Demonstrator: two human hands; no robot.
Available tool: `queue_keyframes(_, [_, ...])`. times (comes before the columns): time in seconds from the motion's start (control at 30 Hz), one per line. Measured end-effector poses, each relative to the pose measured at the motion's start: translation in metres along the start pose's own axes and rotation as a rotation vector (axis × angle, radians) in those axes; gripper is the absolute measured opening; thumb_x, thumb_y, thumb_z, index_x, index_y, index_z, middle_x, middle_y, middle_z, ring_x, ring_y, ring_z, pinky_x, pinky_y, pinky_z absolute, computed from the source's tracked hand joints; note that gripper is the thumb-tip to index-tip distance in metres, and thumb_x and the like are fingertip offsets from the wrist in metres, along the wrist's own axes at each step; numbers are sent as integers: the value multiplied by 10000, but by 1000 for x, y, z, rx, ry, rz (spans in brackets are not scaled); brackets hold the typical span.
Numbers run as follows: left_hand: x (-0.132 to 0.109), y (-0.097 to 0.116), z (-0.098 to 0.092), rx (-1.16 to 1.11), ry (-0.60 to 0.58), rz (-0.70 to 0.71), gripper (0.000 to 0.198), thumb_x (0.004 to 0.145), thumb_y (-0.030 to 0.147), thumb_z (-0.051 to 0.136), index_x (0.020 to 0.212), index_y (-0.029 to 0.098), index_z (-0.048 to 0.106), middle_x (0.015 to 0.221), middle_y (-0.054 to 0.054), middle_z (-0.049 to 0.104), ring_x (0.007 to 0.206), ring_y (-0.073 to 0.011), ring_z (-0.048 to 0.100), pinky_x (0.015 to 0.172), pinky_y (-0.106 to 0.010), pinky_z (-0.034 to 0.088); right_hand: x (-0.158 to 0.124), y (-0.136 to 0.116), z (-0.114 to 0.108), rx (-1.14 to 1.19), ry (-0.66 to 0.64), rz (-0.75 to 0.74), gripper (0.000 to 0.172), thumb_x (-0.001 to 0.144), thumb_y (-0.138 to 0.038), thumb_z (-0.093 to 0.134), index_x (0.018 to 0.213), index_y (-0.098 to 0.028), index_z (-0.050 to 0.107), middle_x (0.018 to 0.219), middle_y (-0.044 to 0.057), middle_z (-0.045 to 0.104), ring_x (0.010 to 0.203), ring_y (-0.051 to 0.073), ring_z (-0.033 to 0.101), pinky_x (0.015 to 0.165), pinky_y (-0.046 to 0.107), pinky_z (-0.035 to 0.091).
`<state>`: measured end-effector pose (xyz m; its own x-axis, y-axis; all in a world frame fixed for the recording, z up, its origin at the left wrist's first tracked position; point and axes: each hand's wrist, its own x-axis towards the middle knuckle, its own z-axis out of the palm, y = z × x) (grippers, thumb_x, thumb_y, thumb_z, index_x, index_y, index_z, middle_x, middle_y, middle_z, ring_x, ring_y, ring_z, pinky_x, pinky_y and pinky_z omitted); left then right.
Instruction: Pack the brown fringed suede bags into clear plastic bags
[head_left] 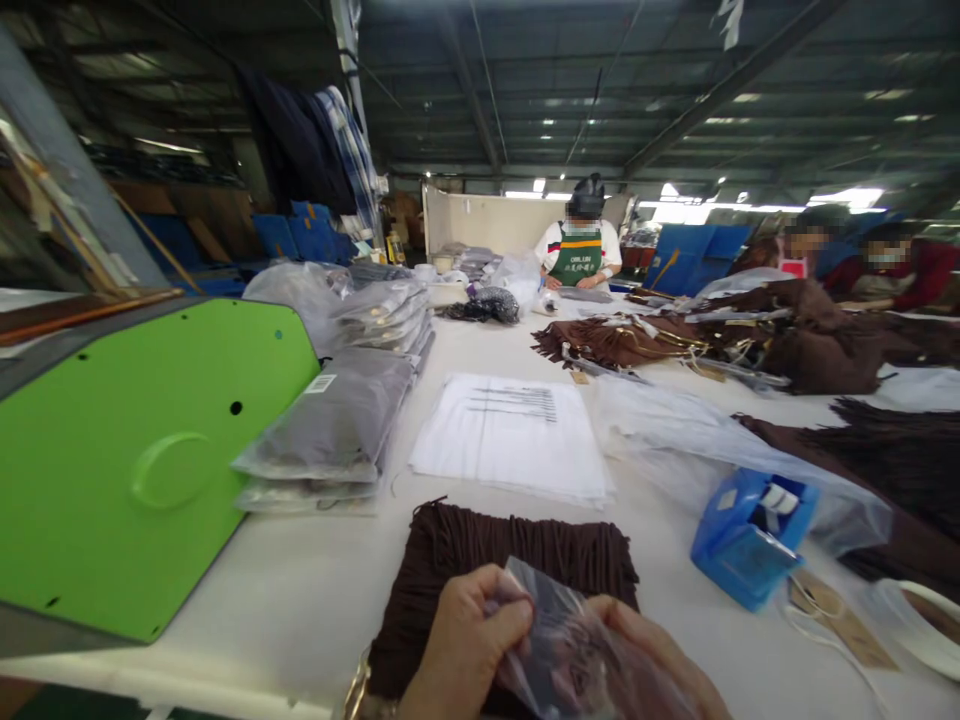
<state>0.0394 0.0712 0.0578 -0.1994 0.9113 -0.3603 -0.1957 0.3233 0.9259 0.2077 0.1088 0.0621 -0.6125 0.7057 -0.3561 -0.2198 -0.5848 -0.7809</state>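
Observation:
At the bottom centre my left hand (465, 645) pinches the top edge of a clear plastic bag (559, 640), fingers closed on it. My right hand (660, 665) grips the same bag from the right side. Under both hands a folded dark brown fringed garment (517, 550) lies on the white table (300, 590). The lower part of the bag and both wrists run out of the picture.
A green machine cover (142, 460) fills the left. Bagged grey garments (337, 425) are stacked beside it, with a pile of flat white bags (514, 440) behind the brown piece. A blue tape dispenser (750, 535) sits right, near brown fringed garments (900, 460). Several other people (581, 250) work at the far end.

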Motion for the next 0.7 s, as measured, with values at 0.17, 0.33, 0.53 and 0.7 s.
queue_keyframes(0.17, [-5,-9,-16,158,137,99,217,638,371,545,637,154,543,436,53,474,339,-63,379,355,-173,299,0,27,-20,-8,144,-77,638,432,-546,794,955,-220,628,794,39,664,704,197,635,625,302,484])
queue_keyframes(0.33, [0,-13,-20,270,191,137,257,670,424,504,630,171,521,430,63,440,345,-74,366,371,-190,275,10,34,-4,-264,474,-280,386,613,-510,706,810,-193,608,637,-30,593,514,89,506,475,192,398])
queue_keyframes(0.53, [15,-3,-25,577,379,379,258,779,389,456,646,191,554,562,32,548,544,-123,524,546,-216,370,38,17,-5,-928,689,-746,342,774,-530,511,834,-207,606,709,13,653,610,150,607,567,232,472])
queue_keyframes(0.7, [29,-15,-30,1115,489,351,205,865,257,438,766,208,611,626,0,649,590,-168,625,529,-231,369,53,26,-19,-1456,825,-997,351,912,-427,332,834,-201,590,671,-7,667,504,127,625,466,211,420])
